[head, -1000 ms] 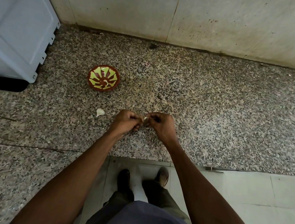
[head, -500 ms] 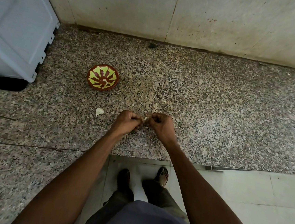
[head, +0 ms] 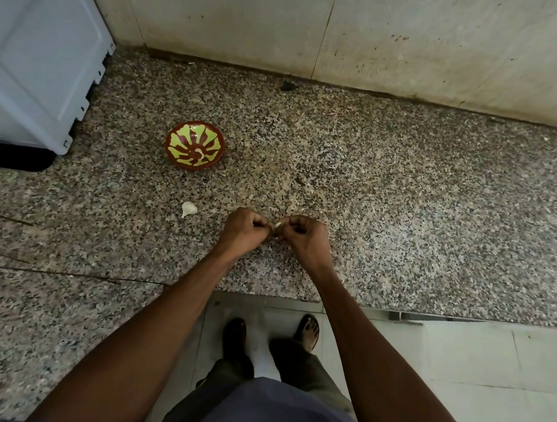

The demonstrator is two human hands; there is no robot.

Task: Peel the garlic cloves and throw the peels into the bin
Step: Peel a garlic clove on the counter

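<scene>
Both hands came first to my eye: the left hand (head: 242, 227) and the right hand (head: 302, 234) met knuckle to knuckle over the granite counter (head: 404, 221), each with its fingers curled in, pinching the same garlic clove (head: 278, 225) between them. Only a pale sliver of that clove showed in the gap, so I could not tell how much skin was off; I judged that one hand steadied it while the other picked at the skin, low over the stone so that scraps would drop on the counter. After the hands I went down by size. A white appliance (head: 31, 54) filled the far left corner against the wall. The patterned bowl (head: 195, 145), red-brown with yellow-green petals, sat well apart from the hands, toward that appliance, with what looked like a pale piece or two inside; I took it as the place for finished cloves, set within reach but clear of the work. Smallest, a second unpeeled clove (head: 188, 208) lay on the stone just left of the left hand, probably waiting its turn. No bin showed anywhere in my view.
</scene>
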